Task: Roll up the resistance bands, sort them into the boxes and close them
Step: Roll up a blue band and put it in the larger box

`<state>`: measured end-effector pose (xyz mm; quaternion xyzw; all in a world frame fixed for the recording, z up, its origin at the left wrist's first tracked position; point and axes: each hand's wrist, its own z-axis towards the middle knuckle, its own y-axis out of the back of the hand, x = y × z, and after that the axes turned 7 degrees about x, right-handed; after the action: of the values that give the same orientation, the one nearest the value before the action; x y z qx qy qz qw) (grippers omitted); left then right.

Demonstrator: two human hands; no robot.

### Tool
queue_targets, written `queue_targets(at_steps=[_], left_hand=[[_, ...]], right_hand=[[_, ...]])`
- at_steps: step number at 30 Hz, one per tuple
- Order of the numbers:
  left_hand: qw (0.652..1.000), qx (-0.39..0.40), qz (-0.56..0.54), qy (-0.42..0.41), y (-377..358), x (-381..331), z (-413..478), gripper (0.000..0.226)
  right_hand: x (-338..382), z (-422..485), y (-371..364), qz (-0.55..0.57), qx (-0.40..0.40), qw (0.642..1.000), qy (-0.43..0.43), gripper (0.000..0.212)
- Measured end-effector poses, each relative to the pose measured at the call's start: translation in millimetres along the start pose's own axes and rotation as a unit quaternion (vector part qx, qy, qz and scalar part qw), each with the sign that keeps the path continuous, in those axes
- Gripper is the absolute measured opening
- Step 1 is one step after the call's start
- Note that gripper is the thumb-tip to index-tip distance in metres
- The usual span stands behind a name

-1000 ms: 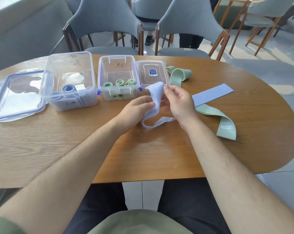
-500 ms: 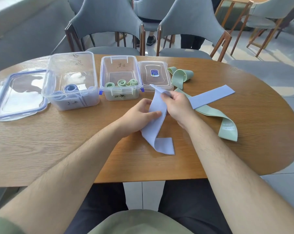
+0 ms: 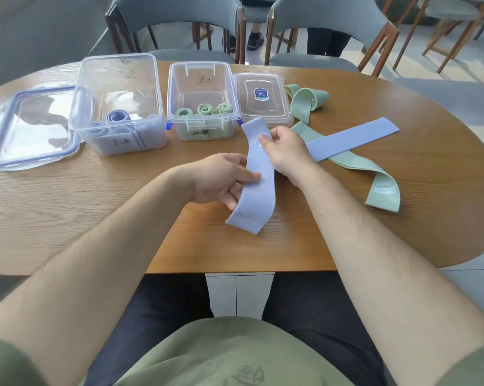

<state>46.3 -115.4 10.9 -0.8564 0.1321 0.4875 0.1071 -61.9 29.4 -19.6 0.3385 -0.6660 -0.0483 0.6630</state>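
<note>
Both hands hold a blue resistance band (image 3: 258,179) stretched flat above the table. My right hand (image 3: 284,150) pinches it near its far end, and my left hand (image 3: 221,181) pinches its middle between thumb and fingers. Its near end touches the table. Another blue band (image 3: 352,137) lies flat to the right, across a long green band (image 3: 374,176). A second green band (image 3: 306,100) lies looped behind it. The large clear box (image 3: 118,107) holds rolled blue bands. The small clear box (image 3: 203,101) holds rolled green bands.
The large lid (image 3: 29,126) lies at the far left of the wooden table (image 3: 96,207). The small lid (image 3: 261,98) sits right of the small box. Grey chairs (image 3: 179,20) stand behind the table, with a person's legs beyond them.
The blue band was bunched between my hands; it is now pulled out flat and long, my left hand having slid down toward its middle while my right keeps the far end.
</note>
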Motion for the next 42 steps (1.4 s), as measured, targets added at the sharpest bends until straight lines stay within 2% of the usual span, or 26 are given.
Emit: queue_targets(at_steps=[3,5,6,8,10,11,13,15,18,23,30,33,36,39,42], left_hand=[[0.991,-0.05,0.121,0.015,-3,-1,-1,0.029],[0.971,-0.08,0.223,0.039,-3,-3,1,0.033],[0.953,-0.106,0.28,0.052,-2,-4,2,0.039],[0.895,-0.196,0.399,0.045,3,-1,8,0.045],[0.838,-0.304,0.452,-0.026,10,9,16,0.037],[0.827,-0.333,0.447,-0.072,11,15,19,0.031],[0.821,-0.339,0.439,-0.14,12,26,27,0.027],[0.81,-0.331,0.462,-0.148,11,33,34,0.041],[0.818,-0.323,0.449,-0.155,6,34,38,0.051],[0.822,-0.328,0.423,-0.194,2,37,42,0.032],[0.806,-0.365,0.429,-0.181,-3,40,48,0.041],[0.789,-0.368,0.443,-0.216,-3,42,45,0.039],[0.764,-0.351,0.496,-0.216,-5,45,41,0.033],[0.752,-0.356,0.515,-0.207,-6,49,39,0.035],[0.75,-0.355,0.52,-0.202,-8,49,40,0.036]], right_hand=[[1,2,-2,-0.012,-0.007,1.0,0.021,0.018],[1,5,-4,-0.021,-0.009,0.999,0.025,0.019],[1,5,-4,-0.029,-0.011,0.999,0.024,0.02],[2,5,-3,-0.059,-0.019,0.998,0.013,0.042],[0,3,-2,-0.093,-0.041,0.995,0.009,0.065],[-2,2,-3,-0.102,-0.046,0.994,0.015,0.066],[-5,0,-3,-0.114,-0.04,0.992,0.037,0.056],[-5,-4,-3,-0.11,-0.034,0.992,0.053,0.045],[-5,-11,-2,-0.097,-0.032,0.993,0.063,0.041],[-11,-16,-2,-0.089,-0.035,0.992,0.078,0.04],[-18,-18,-10,-0.12,-0.057,0.983,0.123,0.027],[-23,-25,-9,-0.109,-0.076,0.981,0.143,0.025],[-31,-44,-9,-0.111,-0.068,0.977,0.168,0.021],[-39,-59,-12,-0.167,-0.059,0.968,0.177,0.018],[-39,-59,-14,-0.232,-0.073,0.954,0.174,0.025]])
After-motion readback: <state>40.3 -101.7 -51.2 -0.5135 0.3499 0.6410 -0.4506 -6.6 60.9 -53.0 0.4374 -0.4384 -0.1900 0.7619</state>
